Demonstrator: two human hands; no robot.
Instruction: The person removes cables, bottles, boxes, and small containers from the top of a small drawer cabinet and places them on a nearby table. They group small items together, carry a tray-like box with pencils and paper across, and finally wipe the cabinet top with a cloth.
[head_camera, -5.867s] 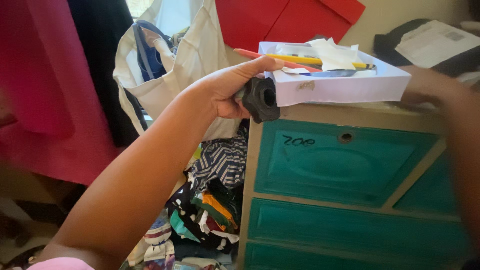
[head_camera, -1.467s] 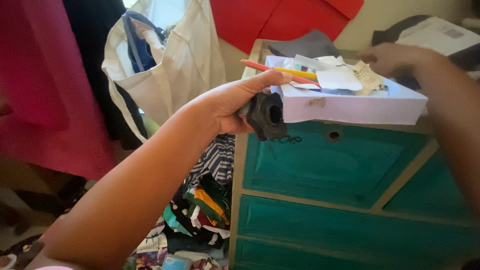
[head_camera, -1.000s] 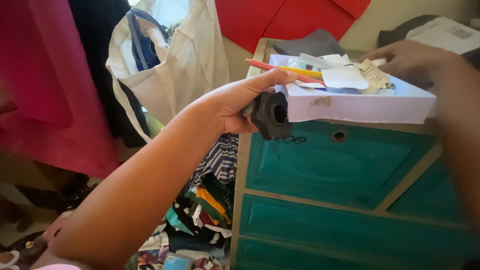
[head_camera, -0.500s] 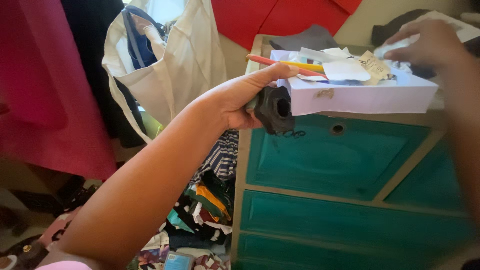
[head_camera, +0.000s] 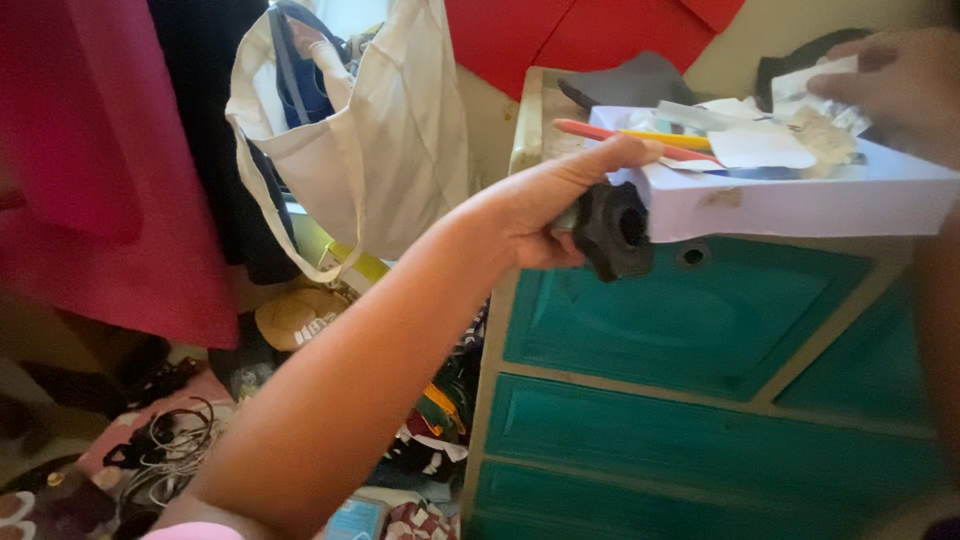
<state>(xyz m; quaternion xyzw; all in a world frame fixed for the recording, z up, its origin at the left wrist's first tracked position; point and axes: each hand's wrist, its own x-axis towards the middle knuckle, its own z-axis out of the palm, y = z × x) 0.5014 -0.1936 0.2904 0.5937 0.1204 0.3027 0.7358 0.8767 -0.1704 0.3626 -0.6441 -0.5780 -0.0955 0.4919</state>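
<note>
The left hand (head_camera: 545, 215) is clenched around a black ribbed knob (head_camera: 613, 230), its thumb laid along the near left corner of a shallow white box (head_camera: 800, 200). The knob sits just below that corner, in front of the teal dresser (head_camera: 690, 400) that carries the box. Inside the box lie a red pencil (head_camera: 620, 135), a yellow pencil (head_camera: 665, 138) and scraps of white paper (head_camera: 760, 148). The right hand (head_camera: 895, 85) reaches over the far right end of the box, its fingers pinching a pale scrap of paper (head_camera: 805, 85). A cream tote bag (head_camera: 380, 150) hangs to the left, above clothes heaped on the floor.
</note>
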